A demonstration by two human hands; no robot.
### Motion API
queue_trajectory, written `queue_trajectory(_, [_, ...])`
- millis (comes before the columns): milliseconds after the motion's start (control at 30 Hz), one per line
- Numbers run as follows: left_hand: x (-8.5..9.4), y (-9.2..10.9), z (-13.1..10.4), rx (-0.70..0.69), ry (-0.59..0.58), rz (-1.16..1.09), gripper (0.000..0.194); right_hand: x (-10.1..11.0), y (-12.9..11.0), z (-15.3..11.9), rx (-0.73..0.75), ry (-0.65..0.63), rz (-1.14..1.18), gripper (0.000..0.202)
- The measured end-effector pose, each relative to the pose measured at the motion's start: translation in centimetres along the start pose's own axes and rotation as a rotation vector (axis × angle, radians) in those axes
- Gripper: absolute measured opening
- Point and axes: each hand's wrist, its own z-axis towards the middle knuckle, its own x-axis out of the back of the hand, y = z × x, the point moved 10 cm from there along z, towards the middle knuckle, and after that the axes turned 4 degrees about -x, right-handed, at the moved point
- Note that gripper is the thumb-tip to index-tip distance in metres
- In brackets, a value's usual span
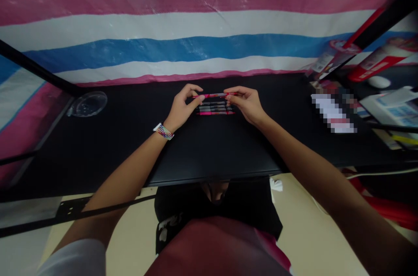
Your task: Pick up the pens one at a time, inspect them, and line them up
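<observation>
A red pen (214, 95) lies crosswise between my hands, just beyond a small row of pens. My left hand (184, 104) pinches its left end between thumb and fingers. At the other end, the thumb and fingers of my right hand (245, 101) are closed on the same pen. Below it, several dark pens (213, 106) lie side by side on the black table (209, 149). The nearest pen in that row is a pink-red one (214, 113), parallel to the others. Whether the held pen touches the table I cannot tell.
A clear round plastic lid or dish (89, 104) sits at the left. To the right are a clear cup (335, 58), a red-and-white cylinder (375, 62), a white mouse-shaped object (379, 82) and papers (396, 106). A striped sheet (183, 49) hangs behind the table.
</observation>
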Motion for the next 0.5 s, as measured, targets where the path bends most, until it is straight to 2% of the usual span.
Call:
queue_trajectory(100, [0.1, 0.2, 0.0, -0.024, 0.006, -0.001, 0.039, 0.0, -0.1, 0.0, 0.004, -0.003, 0.015, 0.024])
queue_trajectory(200, [0.5, 0.9, 0.0, -0.09, 0.042, 0.043, 0.056, 0.1, -0.3, 0.0, 0.008, 0.001, 0.022, 0.022])
queue_trajectory(333, [0.4, 0.0, 0.0, 0.0, 0.018, 0.024, 0.027, 0.0, -0.3, -0.1, -0.002, -0.005, 0.018, 0.021])
queue_trajectory(367, [0.4, 0.1, 0.0, -0.009, 0.018, 0.024, 0.027, 0.0, -0.3, -0.1, -0.005, -0.008, 0.016, 0.022])
queue_trajectory(467, [0.6, 0.7, 0.0, -0.078, 0.034, 0.061, 0.047, 0.0, -0.3, -0.1, -0.004, -0.008, 0.018, 0.023])
queue_trajectory(500, [0.7, 0.7, 0.0, -0.078, 0.032, 0.071, 0.045, 0.0, -0.3, -0.1, -0.003, -0.004, 0.017, 0.024])
